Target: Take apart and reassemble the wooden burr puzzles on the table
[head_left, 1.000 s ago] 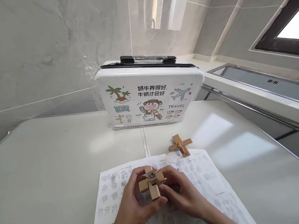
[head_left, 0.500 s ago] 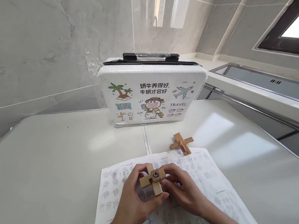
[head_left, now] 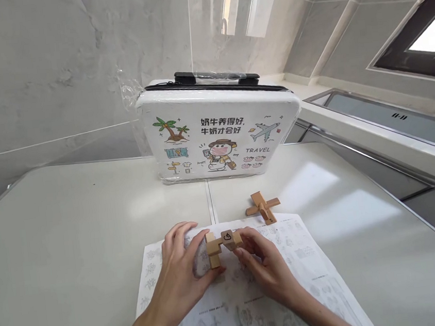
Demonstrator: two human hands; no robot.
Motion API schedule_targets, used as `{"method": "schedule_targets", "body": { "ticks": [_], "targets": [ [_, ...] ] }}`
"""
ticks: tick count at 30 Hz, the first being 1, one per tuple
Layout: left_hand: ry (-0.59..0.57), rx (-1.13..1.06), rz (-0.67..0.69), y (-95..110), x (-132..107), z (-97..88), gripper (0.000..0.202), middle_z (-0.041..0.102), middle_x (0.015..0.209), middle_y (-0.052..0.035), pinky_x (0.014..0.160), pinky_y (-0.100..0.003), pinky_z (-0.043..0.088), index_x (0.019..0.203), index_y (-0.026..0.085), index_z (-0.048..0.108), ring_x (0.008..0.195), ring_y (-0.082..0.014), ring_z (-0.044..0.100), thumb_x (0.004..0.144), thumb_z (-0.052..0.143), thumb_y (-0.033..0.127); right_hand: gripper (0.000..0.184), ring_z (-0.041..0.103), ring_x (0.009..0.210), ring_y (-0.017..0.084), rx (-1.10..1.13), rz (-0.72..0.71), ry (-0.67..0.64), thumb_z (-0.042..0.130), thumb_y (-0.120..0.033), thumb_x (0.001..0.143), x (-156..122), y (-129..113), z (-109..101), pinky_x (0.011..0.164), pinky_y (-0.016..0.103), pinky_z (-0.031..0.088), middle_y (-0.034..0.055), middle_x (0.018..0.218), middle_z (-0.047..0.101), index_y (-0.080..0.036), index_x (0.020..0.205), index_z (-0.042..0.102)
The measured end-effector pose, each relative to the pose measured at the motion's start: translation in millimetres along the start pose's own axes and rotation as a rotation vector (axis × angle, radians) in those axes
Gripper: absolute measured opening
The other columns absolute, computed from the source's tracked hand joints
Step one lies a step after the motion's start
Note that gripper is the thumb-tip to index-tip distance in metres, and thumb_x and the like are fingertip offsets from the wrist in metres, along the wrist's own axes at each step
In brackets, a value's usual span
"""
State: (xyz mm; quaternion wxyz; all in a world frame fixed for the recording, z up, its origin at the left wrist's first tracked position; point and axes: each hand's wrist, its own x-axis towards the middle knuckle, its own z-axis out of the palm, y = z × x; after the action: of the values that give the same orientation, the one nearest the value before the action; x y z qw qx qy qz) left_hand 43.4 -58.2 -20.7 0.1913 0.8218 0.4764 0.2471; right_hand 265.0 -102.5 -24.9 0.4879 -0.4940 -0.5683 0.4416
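Over the paper, both hands grip a light wooden interlocking puzzle (head_left: 213, 248). My left hand (head_left: 184, 270) is closed around its left pieces, thumb below and fingers above. The fingers and thumb of my right hand (head_left: 267, 264) pinch the right side, beside a darker block (head_left: 228, 238) with a black handwritten mark on its end. A narrow wooden bar spans the gap between the two sides. Beyond my right hand lies a second wooden puzzle (head_left: 263, 208), cross-shaped and marked 2, at the paper's far edge. My fingers hide part of the held pieces.
Printed paper sheets (head_left: 310, 272) with small diagrams lie under my hands on the white table (head_left: 74, 240). A white case (head_left: 172, 103) with cartoon prints and a black handle stands behind, partly in clear plastic. To the right is a counter with a sink (head_left: 383, 109).
My left hand has moved left with the left pieces, and a gap has opened between them and the marked block. My right hand still holds the right side. The second puzzle stays put.
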Motion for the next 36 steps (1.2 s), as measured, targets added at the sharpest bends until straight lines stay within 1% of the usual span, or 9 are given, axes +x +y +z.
{"method": "schedule_targets", "body": {
  "ticks": [4,7,9,12,14,20,25,32,36],
  "targets": [
    [-0.001,0.071,0.013,-4,-2,3.3,0.066,0.041,0.159,-0.0112,0.112,-0.066,0.045,0.148,0.037,0.052,0.150,-0.0424,0.031,0.089,0.079,0.050,0.024,0.050,0.065,0.016,0.015,0.032,-0.027,0.055,-0.043,0.108,-1,-2,0,0.058,0.028,0.038,-0.0017,0.075,0.050,-0.022,0.114,0.065],
    [0.024,0.077,0.063,-2,-2,1.2,0.070,0.041,0.159,-0.0132,0.112,-0.065,0.045,0.151,0.033,0.048,0.149,-0.0417,0.032,0.091,0.077,0.053,0.023,0.049,0.065,0.016,0.003,0.046,-0.033,0.053,-0.042,0.108,-1,-5,0,0.058,0.028,0.038,-0.0019,0.075,0.050,-0.022,0.115,0.065],
    [0.047,0.046,0.123,1,-3,-2.0,0.057,0.046,0.154,-0.0120,0.113,-0.061,0.045,0.144,0.031,0.052,0.147,-0.0385,0.035,0.095,0.074,0.051,0.022,0.047,0.065,0.016,-0.011,0.038,-0.027,0.053,-0.040,0.108,0,-5,0,0.059,0.028,0.037,-0.0019,0.076,0.050,-0.023,0.114,0.065],
    [0.085,-0.021,0.210,7,-3,-6.6,0.026,0.057,0.142,-0.0084,0.112,-0.051,0.046,0.132,0.029,0.058,0.142,-0.0310,0.042,0.106,0.059,0.031,0.018,0.047,0.064,0.016,-0.027,0.021,-0.026,0.053,-0.037,0.108,1,-5,0,0.059,0.028,0.037,-0.0022,0.075,0.051,-0.024,0.113,0.064],
    [0.101,-0.055,0.232,10,-2,-8.5,0.021,0.062,0.134,-0.0068,0.109,-0.045,0.048,0.127,0.028,0.060,0.137,-0.0280,0.046,0.107,0.054,0.022,0.014,0.050,0.065,0.016,-0.034,0.010,-0.068,0.053,-0.032,0.107,1,-5,-1,0.060,0.028,0.039,-0.0023,0.075,0.053,-0.024,0.112,0.063],
    [0.202,-0.030,0.177,7,3,-12.0,0.007,0.067,0.118,-0.0067,0.103,-0.044,0.048,0.110,0.025,0.063,0.125,-0.0273,0.054,0.107,0.057,0.026,0.010,0.058,0.077,0.016,-0.140,-0.091,-0.223,0.057,-0.021,0.102,-3,-10,1,0.069,0.028,0.048,0.0009,0.092,0.062,-0.025,0.108,0.062],
    [0.330,0.199,0.211,-1,11,-19.4,0.015,0.069,0.108,-0.0096,0.092,-0.045,0.048,0.090,0.021,0.059,0.112,-0.0299,0.061,0.100,0.067,0.029,0.009,0.058,0.074,0.016,-0.307,-0.119,-0.050,0.057,-0.022,0.102,-2,-4,1,0.063,0.027,0.046,0.0008,0.089,0.062,-0.025,0.110,0.061],
    [0.301,0.382,0.254,-3,11,-22.3,0.019,0.069,0.104,-0.0115,0.084,-0.046,0.050,0.079,0.020,0.058,0.104,-0.0310,0.065,0.097,0.064,0.023,0.003,0.057,0.062,0.015,-0.577,-0.129,0.146,0.057,-0.025,0.101,1,3,0,0.056,0.026,0.043,-0.0018,0.079,0.060,-0.024,0.101,0.060],
    [0.281,0.383,0.265,4,9,-19.8,0.020,0.069,0.120,-0.0154,0.090,-0.050,0.052,0.074,0.020,0.057,0.117,-0.0354,0.063,0.093,0.063,0.019,0.002,0.057,0.057,0.014,-0.677,-0.147,0.178,0.059,-0.025,0.096,-1,6,1,0.054,0.026,0.040,-0.0039,0.073,0.060,-0.024,0.095,0.058]
  ]
}}
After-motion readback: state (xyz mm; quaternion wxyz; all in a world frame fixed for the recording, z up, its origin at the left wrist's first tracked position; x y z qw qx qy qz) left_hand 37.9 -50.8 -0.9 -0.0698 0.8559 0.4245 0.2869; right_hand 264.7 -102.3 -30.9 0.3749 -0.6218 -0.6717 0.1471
